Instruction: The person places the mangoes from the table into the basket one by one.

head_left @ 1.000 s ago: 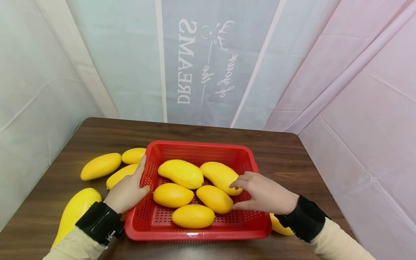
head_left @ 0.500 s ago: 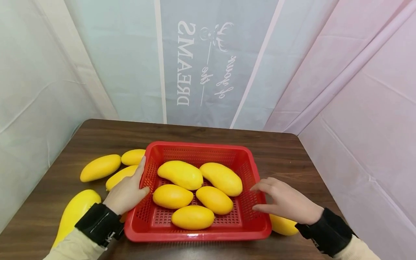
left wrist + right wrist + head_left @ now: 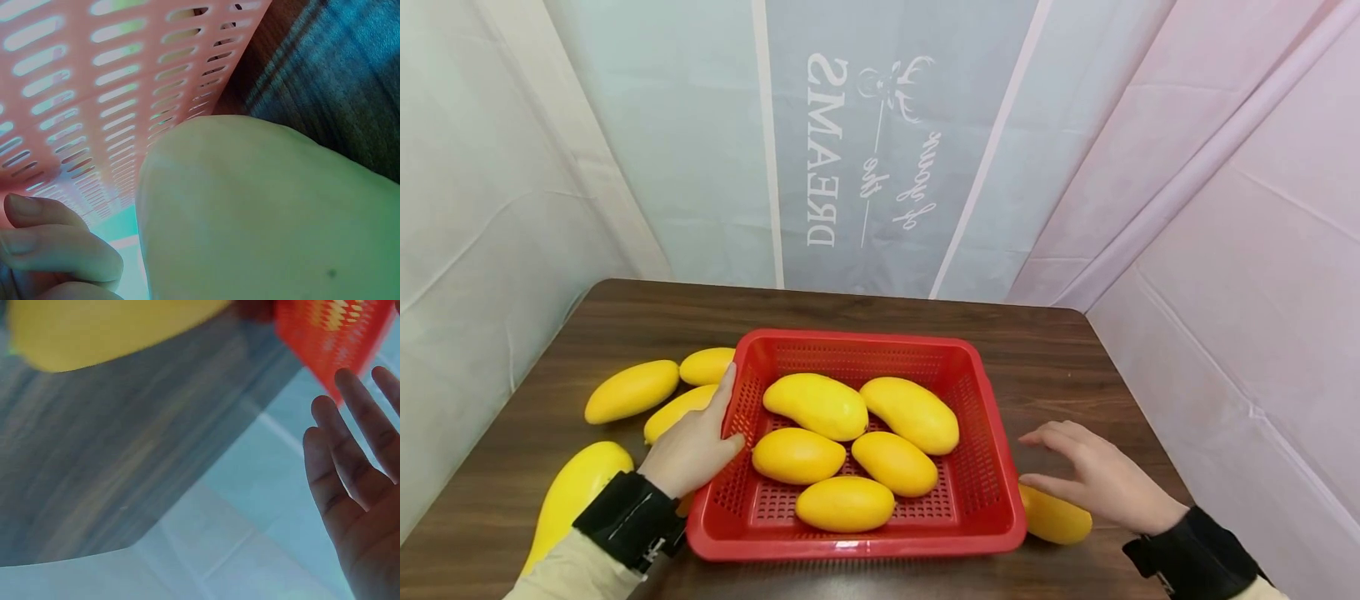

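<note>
A red plastic basket (image 3: 857, 547) with perforated walls stands on the table, holding several yellow mangoes (image 3: 816, 406) in one layer. My left hand (image 3: 691, 442) holds its left rim, the thumb over the inner side and the index finger along the edge. In the left wrist view the other fingers (image 3: 69, 247) curl beside the outer wall, near a large pale mango (image 3: 262, 206). My right hand (image 3: 1093, 471) hovers to the right of the basket with relaxed, parted fingers and holds nothing. Just below it lies a mango (image 3: 1052, 515) against the basket's right side.
Left of the basket, several more mangoes lie on the dark wooden table (image 3: 647, 321), among them one at the far left (image 3: 632, 392) and a larger one nearer the front (image 3: 576, 492). A printed curtain (image 3: 880, 150) hangs behind the table's far edge.
My right hand has drawn back from the mangoes inside the basket, out over the right rim, to above the mango outside. My left hand stays on the left rim.
</note>
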A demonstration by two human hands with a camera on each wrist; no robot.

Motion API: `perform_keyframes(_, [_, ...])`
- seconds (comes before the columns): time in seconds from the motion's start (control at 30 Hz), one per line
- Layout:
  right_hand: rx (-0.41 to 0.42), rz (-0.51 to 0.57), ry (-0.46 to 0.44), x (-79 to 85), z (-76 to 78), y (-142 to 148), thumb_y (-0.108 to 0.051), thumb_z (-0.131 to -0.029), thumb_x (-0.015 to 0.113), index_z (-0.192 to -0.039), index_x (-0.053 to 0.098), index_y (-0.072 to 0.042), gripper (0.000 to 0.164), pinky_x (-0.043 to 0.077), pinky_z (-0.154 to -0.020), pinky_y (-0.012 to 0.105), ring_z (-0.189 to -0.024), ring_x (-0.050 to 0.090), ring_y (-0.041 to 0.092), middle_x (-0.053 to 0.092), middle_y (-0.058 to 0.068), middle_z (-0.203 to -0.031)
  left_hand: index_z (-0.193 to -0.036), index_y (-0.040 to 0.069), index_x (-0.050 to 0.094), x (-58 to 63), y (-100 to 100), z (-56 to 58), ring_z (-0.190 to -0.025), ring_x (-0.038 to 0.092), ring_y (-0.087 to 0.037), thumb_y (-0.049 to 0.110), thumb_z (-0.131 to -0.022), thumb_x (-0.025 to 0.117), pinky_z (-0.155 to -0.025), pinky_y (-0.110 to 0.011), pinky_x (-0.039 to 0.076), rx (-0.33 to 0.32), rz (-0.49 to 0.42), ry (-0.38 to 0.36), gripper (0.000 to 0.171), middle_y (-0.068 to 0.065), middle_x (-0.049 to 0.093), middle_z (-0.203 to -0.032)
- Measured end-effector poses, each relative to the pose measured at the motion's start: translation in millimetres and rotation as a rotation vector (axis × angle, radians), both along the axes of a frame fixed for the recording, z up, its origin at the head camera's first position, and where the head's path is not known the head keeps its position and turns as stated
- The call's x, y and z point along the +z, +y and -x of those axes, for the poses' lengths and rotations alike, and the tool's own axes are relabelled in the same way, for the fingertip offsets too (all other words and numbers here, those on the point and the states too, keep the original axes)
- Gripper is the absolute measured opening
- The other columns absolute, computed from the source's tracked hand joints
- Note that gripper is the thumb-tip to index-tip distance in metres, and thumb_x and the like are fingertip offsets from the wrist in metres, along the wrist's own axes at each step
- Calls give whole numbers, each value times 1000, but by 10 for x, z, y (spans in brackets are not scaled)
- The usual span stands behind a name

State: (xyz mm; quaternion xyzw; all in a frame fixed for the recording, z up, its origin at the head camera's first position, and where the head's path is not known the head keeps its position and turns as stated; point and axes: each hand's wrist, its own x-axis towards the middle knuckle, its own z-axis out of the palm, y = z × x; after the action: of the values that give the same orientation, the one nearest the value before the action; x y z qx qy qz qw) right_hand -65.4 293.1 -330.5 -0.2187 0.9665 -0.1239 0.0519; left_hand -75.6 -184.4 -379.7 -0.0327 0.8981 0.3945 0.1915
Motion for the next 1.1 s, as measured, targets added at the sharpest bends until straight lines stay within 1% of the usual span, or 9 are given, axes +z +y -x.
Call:
perform_keyframes(0.1, [-10,-13,-45,-105,0,88,-59,-82,70,-118,68,-19,54,58,-85,41,-107,63,18,67,-7,-114,-158,37,-11,-9,4,-2,-63,71,-16,13,-91,59,-56,-37,61,2,-2,-6,99,-12,69,-92])
perform_keyframes(0.27, [-2,-9,-103,-282,8,176,-70,-80,62,-122,66,-13,71,59,-82,39,-107,62,20,67,-2,-116,-158,36,-10,-20,6,2,-63,71,-17,13,-91,59,-56,-37,61,5,1,-3,100,-12,69,-92])
perform_keyframes(0.4, [-11,-26,-134,-391,1,205,-70,-76,66,-125,65,-10,77,58,-83,43,-108,60,22,66,2,-118,-158,36,-11,-20,6,5,-62,70,-17,13,-91,59,-56,-37,60,4,9,-1,99,-12,69,-91])
perform_keyframes(0.47, [-27,-29,-161,-440,-7,212,-67,-74,71,-126,64,-10,78,58,-84,47,-110,60,25,65,4,-120,-158,36,-11,-19,6,5,-62,70,-17,14,-91,59,-56,-37,60,5,10,-2,99,-12,69,-91])
perform_keyframes(0.53, [-40,-33,-185,-483,-15,218,-64,-72,75,-128,63,-10,79,57,-85,48,-112,59,26,64,6,-122,-158,36,-11,-18,6,5,-62,70,-17,14,-91,59,-56,-37,61,6,7,-3,99,-12,69,-91])
perform_keyframes(0.6, [-42,-44,-197,-520,-25,223,-62,-71,77,-130,62,-11,79,56,-84,45,-112,58,25,63,6,-124,-158,36,-11,-18,5,5,-62,70,-17,14,-91,59,-56,-37,61,7,5,-4,99,-12,69,-91])
perform_keyframes(0.67, [-32,-56,-197,-551,-34,230,-62,-71,77,-131,61,-12,79,54,-81,39,-110,58,22,63,4,-124,-158,36,-11,-19,5,5,-63,71,-17,13,-91,59,-56,-37,61,8,0,-4,99,-12,69,-92])
perform_keyframes(0.83, [-13,-58,-194,-609,-49,242,-65,-72,75,-131,60,-13,80,51,-74,29,-103,56,16,63,-1,-122,-158,37,-10,-20,6,4,-63,71,-17,13,-91,59,-57,-37,61,12,-11,-2,99,-12,70,-92])
perform_keyframes(1.1, [6,-42,-188,-669,-60,261,-65,-73,74,-130,60,-14,78,49,-72,25,-97,54,11,63,-5,-118,-158,35,-10,-15,3,2,-63,71,-17,13,-91,59,-56,-37,61,12,-5,-6,99,-12,69,-91])
